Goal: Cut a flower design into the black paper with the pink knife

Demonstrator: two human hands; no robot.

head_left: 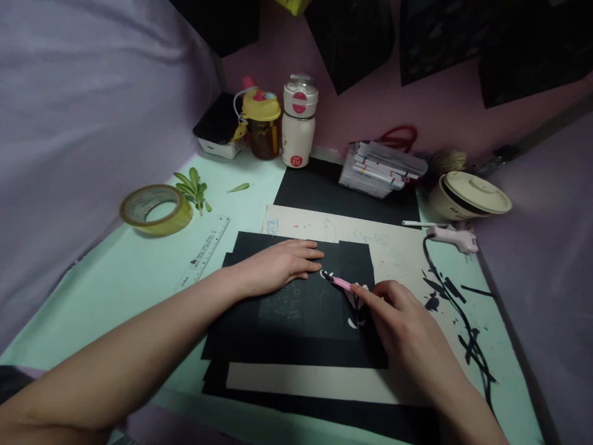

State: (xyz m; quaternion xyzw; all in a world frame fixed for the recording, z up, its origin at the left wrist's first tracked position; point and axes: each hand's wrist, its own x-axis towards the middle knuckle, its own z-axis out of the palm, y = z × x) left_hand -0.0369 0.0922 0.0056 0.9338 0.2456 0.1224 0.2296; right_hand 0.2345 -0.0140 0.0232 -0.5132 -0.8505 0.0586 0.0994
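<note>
My left hand (294, 262) lies flat on black paper (250, 334), fingers stretched out to the right. In my right hand (403, 315) is a slim pink craft knife (341, 283), held like a pen. Its dark tip touches the black paper just right of my left fingertips, beside a small white cut-out opening (323, 274). More white openings show lower right, partly covered by my right hand. Faint pale marks are drawn on the paper near my left hand. Beneath lies a white board (306, 377) with coloured marks.
Left are a clear ruler (204, 252), a tape roll (156, 210) and green leaves (194, 188). Behind stand a white bottle (299, 123), a yellow-lidded cup (262, 123) and a pen case (382, 167). On the right are a lidded bowl (470, 194), a corded glue gun (451, 238) and black paper scraps (433, 303).
</note>
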